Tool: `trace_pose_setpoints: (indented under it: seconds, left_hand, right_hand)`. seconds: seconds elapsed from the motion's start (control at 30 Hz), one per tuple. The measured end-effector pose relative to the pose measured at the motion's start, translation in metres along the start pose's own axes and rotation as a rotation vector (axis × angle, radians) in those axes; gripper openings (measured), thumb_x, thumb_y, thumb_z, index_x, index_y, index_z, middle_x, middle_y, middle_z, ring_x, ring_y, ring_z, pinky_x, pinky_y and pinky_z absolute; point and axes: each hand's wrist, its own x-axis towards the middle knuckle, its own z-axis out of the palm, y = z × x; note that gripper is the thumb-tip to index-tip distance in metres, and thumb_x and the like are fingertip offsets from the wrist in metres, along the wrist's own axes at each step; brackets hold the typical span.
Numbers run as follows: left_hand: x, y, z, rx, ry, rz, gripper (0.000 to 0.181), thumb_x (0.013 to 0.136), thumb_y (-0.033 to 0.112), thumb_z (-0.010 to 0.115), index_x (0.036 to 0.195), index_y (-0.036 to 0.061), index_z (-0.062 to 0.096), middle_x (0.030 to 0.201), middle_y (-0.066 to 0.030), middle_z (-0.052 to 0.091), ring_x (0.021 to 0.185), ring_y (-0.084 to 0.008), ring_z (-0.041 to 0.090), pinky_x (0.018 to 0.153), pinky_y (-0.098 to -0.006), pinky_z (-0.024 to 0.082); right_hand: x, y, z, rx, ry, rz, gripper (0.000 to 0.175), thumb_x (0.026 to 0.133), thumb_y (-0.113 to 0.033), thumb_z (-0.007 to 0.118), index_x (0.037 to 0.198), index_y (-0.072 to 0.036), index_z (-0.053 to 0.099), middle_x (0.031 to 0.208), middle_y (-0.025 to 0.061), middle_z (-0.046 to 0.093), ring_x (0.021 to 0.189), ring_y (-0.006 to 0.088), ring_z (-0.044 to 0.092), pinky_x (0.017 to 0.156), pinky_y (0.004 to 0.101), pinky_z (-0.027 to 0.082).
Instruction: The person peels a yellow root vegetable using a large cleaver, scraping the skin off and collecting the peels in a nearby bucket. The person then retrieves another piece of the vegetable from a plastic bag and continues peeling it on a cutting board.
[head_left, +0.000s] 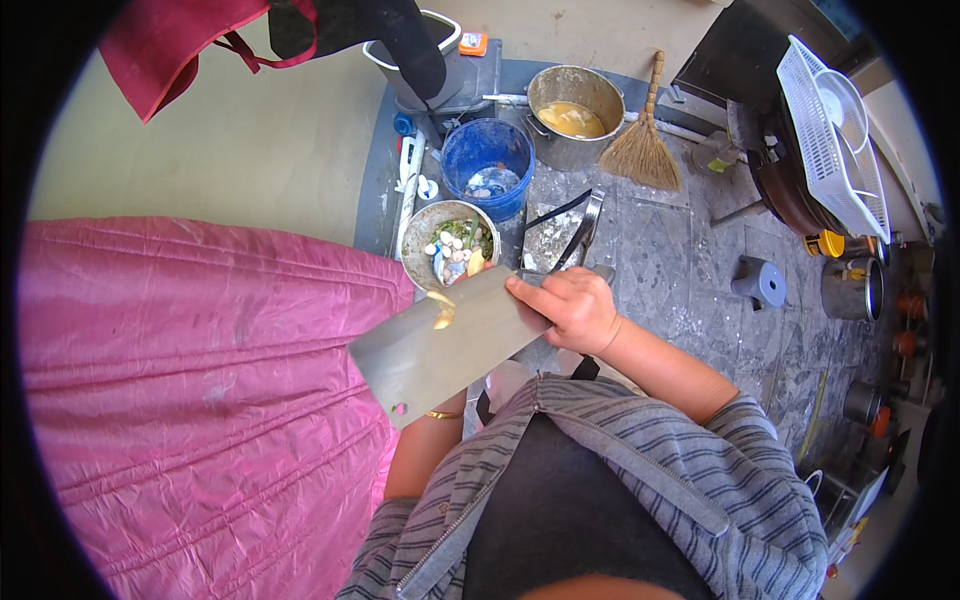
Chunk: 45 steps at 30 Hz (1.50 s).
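Observation:
My right hand (574, 309) is closed around the handle of a broad cleaver (450, 337), its index finger laid along the blade. Two thin yellowish slices (442, 311) cling to the flat of the blade. My left hand is hidden under the cleaver; only the forearm with a gold bangle shows, so what it holds cannot be told. Just beyond the blade stands a scrap bucket (409, 247) with eggshells (452, 247) and green leaf scraps in it. A bit of orange-red shows at the blade's upper edge, too covered to identify.
Behind the scrap bucket are a blue bucket (457, 154) and a metal pot (540, 135) of cloudy yellow liquid. A straw broom (645, 154) leans beside it. A plastic stool (766, 285) and a white basket (825, 165) are at right. Pink quilted fabric (202, 390) spreads at left.

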Motion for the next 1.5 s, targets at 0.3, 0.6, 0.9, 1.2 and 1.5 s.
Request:
trace_pose_setpoints:
  seconds: [0.3, 0.6, 0.9, 1.2, 1.5]
  left_hand:
    - [-0.004, -0.015, 0.025, 0.543, 0.393, 0.307, 0.052, 0.098, 0.035, 0.051, 0.139, 0.0025, 0.046, 0.14, -0.0188, 0.051, 0.128, -0.0345, 0.05, 0.098, -0.0444, 0.051]
    - [-0.002, -0.011, 0.021, 0.355, 0.345, 0.124, 0.048, 0.1, 0.034, 0.048, 0.138, 0.0041, 0.047, 0.133, -0.0149, 0.055, 0.121, -0.0291, 0.054, 0.093, -0.042, 0.048]
    - [-0.007, -0.018, 0.009, 0.368, 0.235, 0.237, 0.047, 0.1, 0.035, 0.048, 0.136, 0.0048, 0.049, 0.136, -0.0144, 0.054, 0.124, -0.0284, 0.052, 0.1, -0.0423, 0.044]
    - [-0.004, -0.029, 0.005, 0.346, 0.217, 0.249, 0.046, 0.1, 0.036, 0.048, 0.135, 0.0055, 0.051, 0.138, -0.0139, 0.053, 0.127, -0.0277, 0.05, 0.107, -0.0425, 0.04]
    - [-0.004, -0.028, 0.017, 0.246, 0.067, 0.18, 0.04, 0.1, 0.028, 0.051, 0.132, 0.0056, 0.053, 0.134, -0.013, 0.055, 0.123, -0.0267, 0.052, 0.096, -0.0391, 0.05]
  right_hand:
    - [-0.012, 0.018, 0.002, -0.056, -0.008, 0.072, 0.045, 0.068, -0.014, 0.073, 0.113, -0.012, 0.069, 0.064, 0.003, 0.055, 0.055, 0.023, 0.059, 0.052, 0.0356, 0.049]
    - [-0.01, 0.019, -0.003, 0.074, 0.025, 0.116, 0.04, 0.07, -0.012, 0.074, 0.11, -0.012, 0.07, 0.065, 0.0037, 0.061, 0.055, 0.0235, 0.061, 0.052, 0.0361, 0.051]
    - [-0.001, 0.006, -0.004, -0.055, 0.031, -0.013, 0.046, 0.069, -0.016, 0.074, 0.114, -0.011, 0.069, 0.062, 0.0008, 0.048, 0.052, 0.019, 0.055, 0.049, 0.0335, 0.045]
    - [-0.012, 0.02, 0.001, -0.113, 0.053, 0.042, 0.05, 0.068, -0.013, 0.074, 0.117, -0.011, 0.068, 0.062, 0.0011, 0.048, 0.052, 0.0194, 0.055, 0.05, 0.0342, 0.044]
    - [-0.031, 0.032, 0.017, -0.03, 0.014, 0.207, 0.041, 0.07, -0.008, 0.073, 0.111, -0.013, 0.07, 0.064, 0.0037, 0.058, 0.057, 0.0239, 0.061, 0.055, 0.0368, 0.051]
